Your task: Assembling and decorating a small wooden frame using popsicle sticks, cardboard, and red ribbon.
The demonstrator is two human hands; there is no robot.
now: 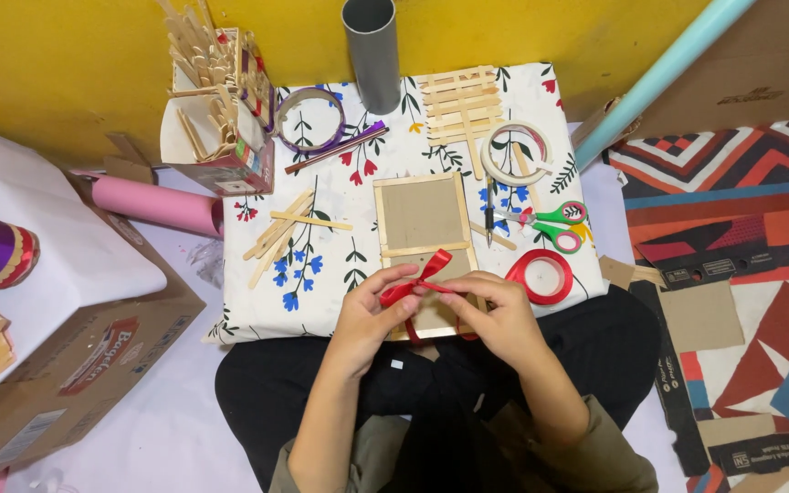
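One head-worn view, straight down and close over lap, hands and floral-clothed board [321, 265].

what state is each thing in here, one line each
red ribbon: looped into a bow, pinched between both hands
left hand: gripping the ribbon
right hand: gripping the ribbon
cardboard frame: flat on the cloth, edged with sticks
red ribbon roll: flat, partly unwound
scissors: closed, lying flat
grey tube: upright
stick box: open, full of sticks
loose sticks: scattered on the cloth
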